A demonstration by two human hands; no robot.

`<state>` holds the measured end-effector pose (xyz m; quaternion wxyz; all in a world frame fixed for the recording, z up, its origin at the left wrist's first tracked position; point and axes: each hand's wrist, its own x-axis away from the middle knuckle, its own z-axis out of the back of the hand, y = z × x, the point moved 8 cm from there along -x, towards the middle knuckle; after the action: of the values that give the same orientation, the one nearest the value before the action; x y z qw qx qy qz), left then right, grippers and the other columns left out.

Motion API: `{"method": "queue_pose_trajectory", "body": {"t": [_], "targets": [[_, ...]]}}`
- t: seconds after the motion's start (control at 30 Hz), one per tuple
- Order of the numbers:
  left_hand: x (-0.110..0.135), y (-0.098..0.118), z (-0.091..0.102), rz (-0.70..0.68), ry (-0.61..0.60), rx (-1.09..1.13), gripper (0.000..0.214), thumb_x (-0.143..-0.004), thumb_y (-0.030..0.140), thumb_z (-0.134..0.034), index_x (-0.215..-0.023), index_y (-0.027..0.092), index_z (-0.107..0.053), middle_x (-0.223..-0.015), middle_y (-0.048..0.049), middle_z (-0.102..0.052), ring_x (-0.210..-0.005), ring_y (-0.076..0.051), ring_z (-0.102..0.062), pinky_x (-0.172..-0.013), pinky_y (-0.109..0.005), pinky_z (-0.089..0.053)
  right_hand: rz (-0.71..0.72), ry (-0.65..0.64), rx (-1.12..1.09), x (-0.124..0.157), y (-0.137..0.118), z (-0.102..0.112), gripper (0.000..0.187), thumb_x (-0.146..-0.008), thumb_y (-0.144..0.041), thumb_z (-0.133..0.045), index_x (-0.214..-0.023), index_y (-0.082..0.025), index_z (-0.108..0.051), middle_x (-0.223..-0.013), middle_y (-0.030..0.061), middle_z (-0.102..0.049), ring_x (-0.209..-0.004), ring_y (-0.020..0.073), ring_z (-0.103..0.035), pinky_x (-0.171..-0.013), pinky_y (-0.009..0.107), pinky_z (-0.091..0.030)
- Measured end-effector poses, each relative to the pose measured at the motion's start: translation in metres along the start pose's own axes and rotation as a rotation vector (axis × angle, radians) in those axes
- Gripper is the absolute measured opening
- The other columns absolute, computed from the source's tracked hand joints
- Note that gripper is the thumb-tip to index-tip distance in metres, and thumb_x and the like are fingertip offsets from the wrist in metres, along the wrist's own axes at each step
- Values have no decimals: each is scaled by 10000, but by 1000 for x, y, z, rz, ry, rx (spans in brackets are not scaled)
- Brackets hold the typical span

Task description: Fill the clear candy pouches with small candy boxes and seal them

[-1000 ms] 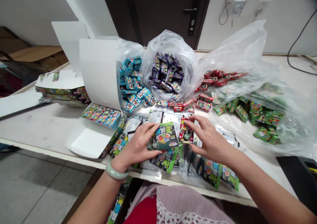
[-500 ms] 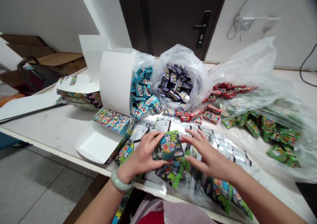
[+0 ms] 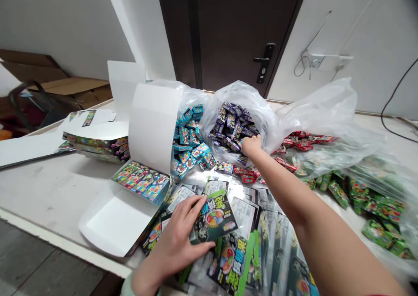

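Note:
My left hand (image 3: pixel 178 235) holds a black and green candy packet (image 3: pixel 215 219) between thumb and fingers, its printed front facing up. Beneath it lie several more such packets (image 3: pixel 230 261), some with their pale backs up (image 3: pixel 244 215). My right hand (image 3: pixel 252 146) is at the mouth of a clear plastic bag (image 3: pixel 266 113), among small purple candy boxes (image 3: pixel 228 124). Its fingers look curled, but their tips are hidden, so I cannot make out what they hold.
Blue candy boxes (image 3: pixel 189 137) lie left of the purple ones; red boxes (image 3: pixel 307 140) and green packs (image 3: pixel 375 200) lie right. An open display carton (image 3: pixel 156 126) filled with colourful boxes stands on the table (image 3: pixel 29 191), beside stacked cartons (image 3: pixel 98 143).
My right hand has left the packet and reached forward into the bag of purple boxes. My left hand still holds the packet, and the view has tilted up.

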<state>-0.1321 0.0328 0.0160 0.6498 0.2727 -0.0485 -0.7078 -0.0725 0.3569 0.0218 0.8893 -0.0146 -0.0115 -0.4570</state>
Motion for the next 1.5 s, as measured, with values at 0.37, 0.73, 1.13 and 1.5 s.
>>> {"method": "queue_pose_trajectory", "body": {"t": [0.37,0.73,1.13,1.5], "targets": [[2,-17,7,47,63,22,912,-753,357,-743,-1493,278,-216,-1383,-128,-409,-1276,-335,-435,-1069,-527,-412,151,-24,-1061,110,13,0,483,-848,-334,-581,-1322,-268,-516,-892,11,-661,-783,161,-617,-660,290,-509],[-7,11,-13,-47,-3,5,946,-734,390,-761,-1494,244,-217,-1368,-139,-416,-1262,-333,-423,-1054,-529,-396,121,38,-1424,215,10,-8,532,-804,-302,-644,-1292,-295,-432,-999,25,-603,-736,141,-611,-592,269,-526],[-7,29,-19,-128,-32,20,909,-777,424,-714,-1500,228,-200,-1376,-149,-421,-1273,-328,-411,-1057,-520,-368,251,-258,-1134,217,-22,-34,552,-806,-323,-639,-1332,-287,-474,-945,14,-616,-592,123,-544,-555,289,-487],[5,1,-1,77,96,44,941,-717,402,-775,-1481,241,-251,-1361,-140,-425,-1271,-332,-428,-1072,-520,-392,563,-121,-952,218,-62,-8,275,-936,-443,-500,-1051,-283,-692,-1440,86,-433,-1353,275,-386,-1092,491,-344]]}}
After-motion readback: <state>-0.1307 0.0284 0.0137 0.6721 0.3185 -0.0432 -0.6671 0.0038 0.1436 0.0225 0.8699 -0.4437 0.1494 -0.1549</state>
